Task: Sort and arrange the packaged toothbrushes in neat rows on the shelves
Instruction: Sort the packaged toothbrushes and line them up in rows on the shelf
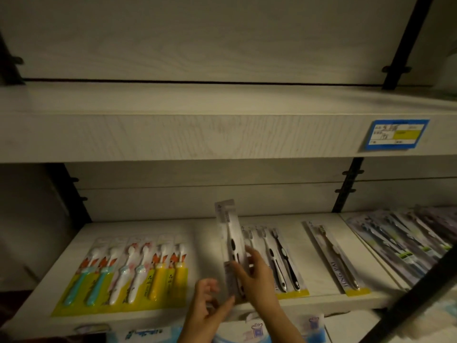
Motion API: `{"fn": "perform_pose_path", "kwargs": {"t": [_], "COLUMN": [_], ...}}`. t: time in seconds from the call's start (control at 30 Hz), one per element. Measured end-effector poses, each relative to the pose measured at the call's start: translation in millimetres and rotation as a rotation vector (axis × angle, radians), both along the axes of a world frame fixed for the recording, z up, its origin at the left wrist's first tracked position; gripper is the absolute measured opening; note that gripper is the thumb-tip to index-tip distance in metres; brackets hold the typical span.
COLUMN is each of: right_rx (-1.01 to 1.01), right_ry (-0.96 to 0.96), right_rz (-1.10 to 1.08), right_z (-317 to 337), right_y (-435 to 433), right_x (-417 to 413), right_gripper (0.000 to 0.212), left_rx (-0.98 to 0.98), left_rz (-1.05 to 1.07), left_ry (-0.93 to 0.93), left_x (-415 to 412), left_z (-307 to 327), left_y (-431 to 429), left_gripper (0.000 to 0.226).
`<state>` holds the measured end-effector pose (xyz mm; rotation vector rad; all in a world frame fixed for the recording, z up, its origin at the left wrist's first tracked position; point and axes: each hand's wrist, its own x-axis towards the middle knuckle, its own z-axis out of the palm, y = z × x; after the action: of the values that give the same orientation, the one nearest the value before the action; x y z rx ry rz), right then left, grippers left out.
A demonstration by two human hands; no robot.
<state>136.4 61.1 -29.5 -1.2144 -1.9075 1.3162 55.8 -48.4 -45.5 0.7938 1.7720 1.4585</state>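
Note:
My right hand [257, 276] grips a clear pack with a black and white toothbrush [228, 226] and holds it upright and tilted above the lower shelf [205, 246]. My left hand [205, 303] is just below it, index finger stretched to the pack's bottom edge and the other fingers loosely curled. A similar pack of black and white brushes [279, 258] lies flat just right of my hands. Several children's brush packs [123, 271] in teal, white and yellow lie in a row on the left. A single gold brush pack [333, 256] lies further right.
A long overlapping row of purple-grey toothbrush packs [405, 241] fills the neighbouring shelf on the right. The upper shelf [197, 134] carries a blue price tag [398, 134]. Black uprights [346, 186] flank the bay. Blue and white packages [257, 330] sit below the shelf front.

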Motion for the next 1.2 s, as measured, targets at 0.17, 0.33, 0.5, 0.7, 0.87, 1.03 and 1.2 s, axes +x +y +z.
{"fn": "perform_pose_path", "kwargs": {"t": [0.17,0.33,0.5,0.7,0.87,1.03,1.2], "right_rx": [0.003,0.085,0.328,0.442,0.449,0.437,0.473], "right_ry": [-0.239,-0.439,-0.721,-0.877,-0.859,-0.643,-0.438], "right_rz": [-0.041,-0.048,0.037,0.115,0.117,0.005,-0.104], "right_z": [-15.6,-27.1,-19.8,-20.7,-24.1,-12.9,4.0], "right_y": [27.5,28.3,32.8,37.5,39.3,40.7,76.2], "right_x": [-14.2,-14.6,-9.9,-7.3,0.3,32.1,105.6], "right_gripper": [0.043,0.038,0.031,0.029,0.033,0.037,0.022], "left_rx": [0.07,0.121,0.159,0.19,0.205,0.195,0.195], "left_rz": [0.144,0.171,0.211,0.205,0.217,0.185,0.137], "left_ry": [-0.034,-0.031,-0.02,-0.033,-0.053,-0.045,-0.029], "left_x": [-18.7,-30.3,-33.2,-28.1,-20.3,2.1,56.1], "left_z": [7.1,4.0,13.4,21.9,20.4,18.4,18.3], "left_y": [-6.0,0.6,2.6,-0.6,-0.1,17.0,61.0], "left_gripper": [0.04,0.023,0.018,0.014,0.013,0.016,0.016]}}
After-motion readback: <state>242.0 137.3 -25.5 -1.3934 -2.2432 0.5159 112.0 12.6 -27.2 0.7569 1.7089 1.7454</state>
